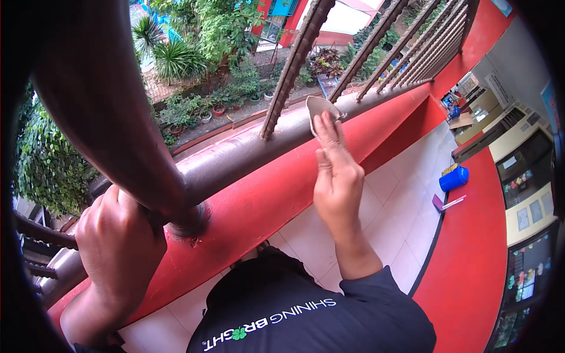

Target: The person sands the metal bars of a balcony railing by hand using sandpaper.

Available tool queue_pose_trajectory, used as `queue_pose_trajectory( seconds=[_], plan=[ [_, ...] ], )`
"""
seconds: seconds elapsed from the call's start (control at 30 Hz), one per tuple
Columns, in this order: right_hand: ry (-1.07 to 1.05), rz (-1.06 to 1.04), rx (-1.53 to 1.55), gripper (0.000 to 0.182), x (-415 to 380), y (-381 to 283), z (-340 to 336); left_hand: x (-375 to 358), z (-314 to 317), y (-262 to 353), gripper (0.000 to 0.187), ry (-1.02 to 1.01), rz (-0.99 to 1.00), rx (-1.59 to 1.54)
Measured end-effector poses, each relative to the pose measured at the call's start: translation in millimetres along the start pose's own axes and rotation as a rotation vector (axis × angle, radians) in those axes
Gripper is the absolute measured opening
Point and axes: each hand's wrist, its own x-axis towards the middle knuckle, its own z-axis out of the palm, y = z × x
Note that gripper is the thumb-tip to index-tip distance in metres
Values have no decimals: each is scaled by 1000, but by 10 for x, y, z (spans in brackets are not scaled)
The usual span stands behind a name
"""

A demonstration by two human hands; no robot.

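Observation:
My right hand [336, 167] pinches a folded, tan piece of sandpaper [321, 110] between its fingers, at the upper side of the brown lower rail [229, 167]. The sheet sits between two twisted brown bars [296, 70] that rise from this rail. On the left, my left hand [120, 235] is closed round the brown metal railing beside the thick post [112, 100]; its fingertips are hidden behind the metal. Below the rail runs a red ledge [259, 194], and the post's short foot [189, 220] stands on it.
Beyond the railing are potted plants [219, 110] and shrubs. A pale tiled floor [376, 217] lies on my side, with a blue container [454, 177] and a dustpan [438, 203] by the red wall [465, 253]. More bars [432, 41] continue toward the far end.

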Motion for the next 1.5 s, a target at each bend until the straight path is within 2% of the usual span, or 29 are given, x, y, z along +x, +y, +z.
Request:
queue_pose_trajectory(
  seconds=[0.03, 0.1, 0.13, 0.17, 0.23, 0.3, 0.37, 0.43, 0.47, 0.5, 0.57, 0.63, 0.67, 0.77, 0.8, 0.9, 1.0, 1.03, 1.1, 1.13, 1.17, 1.23, 1.27, 1.3, 1.33, 1.37, 1.4, 1.43, 1.5],
  plan=[
    [2, -6, -4, 46, -39, -114, -24, 6, 5, 10, 25, 6, -2, -4],
    [-203, 9, 111, 44, -230, -410, -45, 5, 1, 4, 24, 4, 3, -33],
    [-148, -85, 10, 47, -157, -230, -38, 8, -1, 0, 24, -1, 11, -31],
    [29, 7, -85, 52, -46, -83, 27, 5, 0, -2, 24, -4, 1, -15],
    [6, -55, -155, 51, -89, -69, 6, -7, 21, 26, 24, 2, -22, -15],
    [-142, -133, 46, 48, -268, -371, 18, -17, 14, -6, 25, -7, -11, 23],
    [-130, -174, 80, 52, -197, -84, 64, 6, 24, 2, 27, 0, -3, -2],
    [141, 133, 74, 56, -64, 111, 99, -12, 20, 13, 27, -4, -31, 11],
    [100, 70, -61, 55, -143, -36, 94, -18, 19, 20, 27, -1, -41, 12],
    [-55, -70, -45, 50, -265, -190, 62, -7, 19, 21, 26, 5, -32, 8],
    [-104, -141, 82, 47, -268, -297, 25, 1, 2, 0, 25, -3, -19, 20],
    [142, 151, 80, 48, -113, 95, 115, 4, -8, -10, 23, 3, 11, -35],
    [145, 135, 32, 48, -111, 121, 128, -3, -6, -11, 24, 2, 10, -32],
    [-96, -106, 71, 44, -410, -386, 140, -1, 3, -21, 25, -6, 4, -39],
    [-95, -139, 48, 46, -380, -331, 110, 6, -5, -30, 25, -10, 11, -34],
    [127, 112, -41, 57, -132, 21, 177, -14, 4, -12, 23, 0, 5, -46],
    [-107, -140, 93, 55, -382, -417, 169, -2, 8, -17, 22, 12, 14, -46],
    [-104, -133, 94, 55, -318, -322, 177, -2, 4, -13, 22, 10, 11, -45],
    [138, 59, -8, 43, -85, -21, 178, -7, 2, -14, 22, 2, 12, -51],
    [300, 481, 504, 42, 60, -229, 137, -14, -3, -11, 23, 6, 16, -25],
    [299, 476, 500, 42, -30, -261, 171, -13, -2, 0, 25, 17, 15, 1],
    [37, 31, 96, 39, -324, -325, 209, -7, -8, 6, 26, 23, 16, 5],
    [23, 50, 98, 38, -364, -339, 204, -7, -16, 0, 26, 17, 24, 9],
    [101, 112, 100, 50, -293, -149, 207, -1, -17, -2, 26, 17, 30, 13],
    [210, 137, 26, 43, -150, 147, 215, -5, -18, -1, 26, 17, 29, 13],
    [278, 244, 115, 37, -20, 365, 153, -10, -17, 1, 26, 17, 26, 11],
    [281, 237, 60, 36, 61, 619, 57, -11, -13, 4, 26, 18, 22, 10],
    [261, 265, 64, 34, 170, 614, -54, -11, -10, 4, 25, 23, 24, 6],
    [223, 174, 3, 32, 389, 521, -232, -5, -8, -1, 24, 26, 27, 0]
  ],
)
